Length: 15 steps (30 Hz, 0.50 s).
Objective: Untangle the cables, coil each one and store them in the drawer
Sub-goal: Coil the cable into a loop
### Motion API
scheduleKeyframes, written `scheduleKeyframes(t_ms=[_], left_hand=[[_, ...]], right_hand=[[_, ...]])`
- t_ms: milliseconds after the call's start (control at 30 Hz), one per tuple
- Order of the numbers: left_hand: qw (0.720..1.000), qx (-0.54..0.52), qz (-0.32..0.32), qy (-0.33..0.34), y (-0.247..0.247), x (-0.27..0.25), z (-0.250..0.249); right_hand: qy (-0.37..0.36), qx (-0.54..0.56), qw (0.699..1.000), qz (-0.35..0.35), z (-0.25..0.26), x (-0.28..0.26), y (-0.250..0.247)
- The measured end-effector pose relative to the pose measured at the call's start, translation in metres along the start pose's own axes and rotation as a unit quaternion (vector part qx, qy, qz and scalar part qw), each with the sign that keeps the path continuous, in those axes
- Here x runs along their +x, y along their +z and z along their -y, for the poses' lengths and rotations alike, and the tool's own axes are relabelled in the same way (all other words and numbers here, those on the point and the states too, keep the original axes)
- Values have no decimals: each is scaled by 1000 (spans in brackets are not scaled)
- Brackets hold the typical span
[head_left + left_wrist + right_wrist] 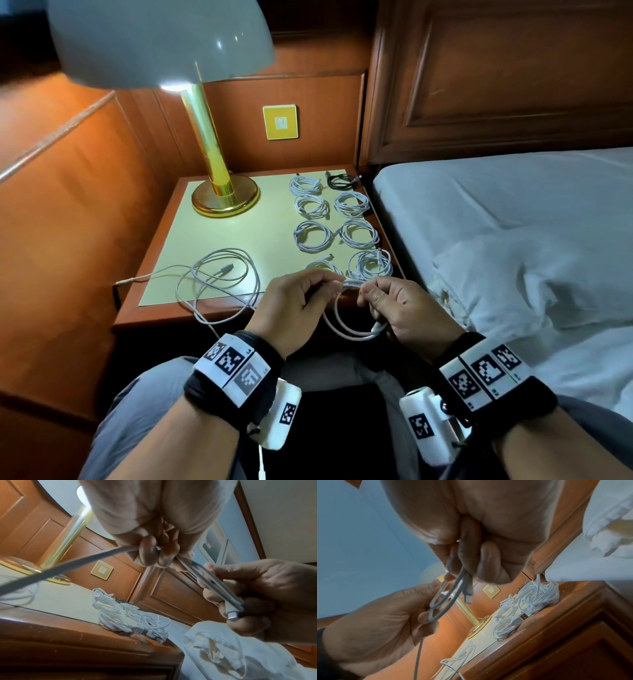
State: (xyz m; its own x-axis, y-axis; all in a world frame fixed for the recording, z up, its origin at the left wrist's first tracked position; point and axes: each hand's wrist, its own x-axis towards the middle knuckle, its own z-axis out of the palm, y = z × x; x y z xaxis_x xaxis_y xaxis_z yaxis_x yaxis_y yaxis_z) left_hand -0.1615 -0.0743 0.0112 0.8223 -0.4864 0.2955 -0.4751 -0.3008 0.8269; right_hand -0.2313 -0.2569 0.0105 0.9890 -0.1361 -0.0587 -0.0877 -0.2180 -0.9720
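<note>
Wood-panelled bedside corner: a nightstand worktop (219, 236) beside the bed (513, 212) carries a brass lamp (224, 195) and two rows of finished cable coils (342, 222). Coiling is the step in hand. The left hand (291, 305) and right hand (407, 308) each pinch a white USB cable (346, 327) just off the worktop's front edge, fingers curled round two small loops, its plug (232, 614) tucked in the right fingers. Its uncoiled length (219, 274) lies slack on the worktop. Next, I judge, more slack must be drawn in and lapped evenly. No drawer is in view.
</note>
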Motion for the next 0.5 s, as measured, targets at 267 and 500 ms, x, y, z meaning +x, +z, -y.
scheduleKeyframes(t_ms=[267,500], left_hand=[[990,116,38,74,6,0,2],[983,136,51,116,3,4,3]], right_hand=[[2,24,1000,0,-6,4,5],[25,75,996,44,9,-2,4]])
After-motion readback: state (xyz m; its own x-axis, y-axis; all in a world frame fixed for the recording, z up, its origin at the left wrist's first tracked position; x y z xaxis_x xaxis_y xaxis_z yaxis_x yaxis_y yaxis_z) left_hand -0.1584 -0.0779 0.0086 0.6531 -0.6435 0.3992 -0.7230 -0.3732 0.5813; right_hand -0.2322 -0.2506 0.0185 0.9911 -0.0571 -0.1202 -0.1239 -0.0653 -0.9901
